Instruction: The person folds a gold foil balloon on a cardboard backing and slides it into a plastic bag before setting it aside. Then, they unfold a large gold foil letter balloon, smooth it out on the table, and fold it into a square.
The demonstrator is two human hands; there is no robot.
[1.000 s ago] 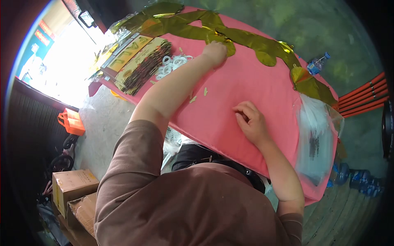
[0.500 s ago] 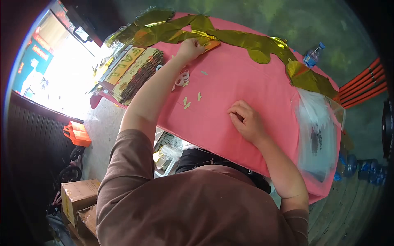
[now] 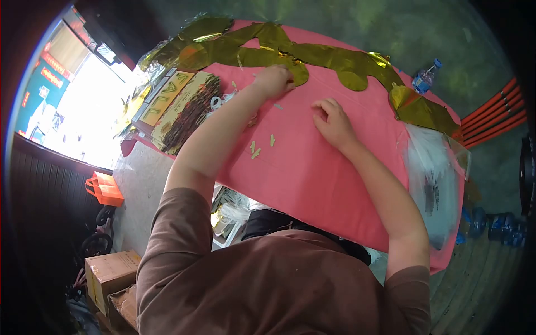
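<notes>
**Pink table, gold foil along the far edge**

Pink cloth point(image 3: 335, 184) covers the table, and a run of deflated gold foil balloons point(image 3: 335, 56) lies along its far side. The left hand point(image 3: 273, 81) sits at the foil's near edge, fingers curled and touching it — whether they pinch it cannot be told. The right hand point(image 3: 333, 123) rests near it on bare cloth, fingers loosely bent, holding nothing. Small paper scraps point(image 3: 262, 146) lie by the left forearm. White rings point(image 3: 218, 102) and a stack of printed packets point(image 3: 181, 106) sit further left. A clear plastic bag point(image 3: 432, 184) lies at the right end — a water bottle point(image 3: 424, 78) shows beyond the table.
</notes>
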